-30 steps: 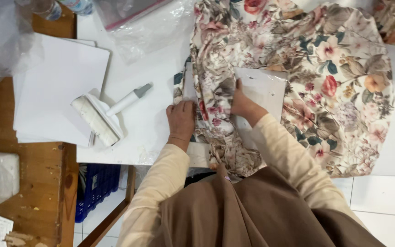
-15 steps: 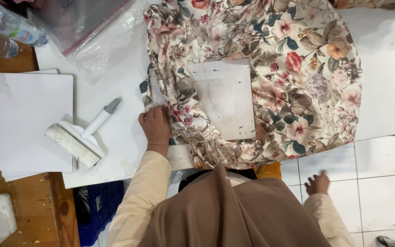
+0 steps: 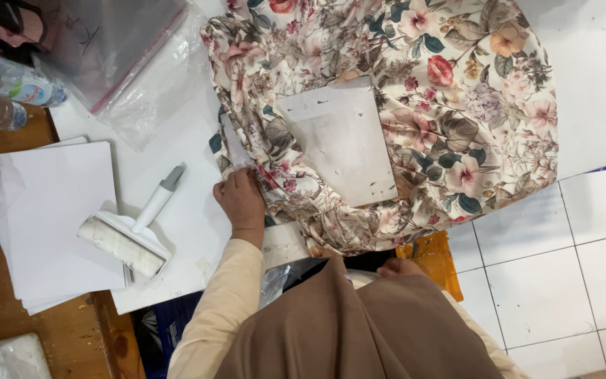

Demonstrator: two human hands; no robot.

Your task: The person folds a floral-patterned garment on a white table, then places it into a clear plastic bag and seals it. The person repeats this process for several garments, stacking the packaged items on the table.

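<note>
A floral fabric (image 3: 457,105) lies spread over the white table (image 3: 191,189). On it rests a white rectangular board (image 3: 338,140), slightly smudged. My left hand (image 3: 242,200) grips the fabric's left edge, next to a narrow white strip (image 3: 235,146) tucked in the folds. My right hand (image 3: 398,267) is low at the table's near edge, close to my brown garment (image 3: 359,330). Only its knuckles show, touching nothing that I can see.
A white lint roller (image 3: 124,242) lies on a stack of white sheets (image 3: 57,217) at the left. Clear plastic bags (image 3: 128,56) and water bottles (image 3: 8,81) sit at the far left. An orange object (image 3: 433,256) pokes out under the fabric. Tiled floor (image 3: 562,267) is at the right.
My right hand has left the white board and dropped to the table's near edge by my body. My left hand has stayed on the fabric's edge.
</note>
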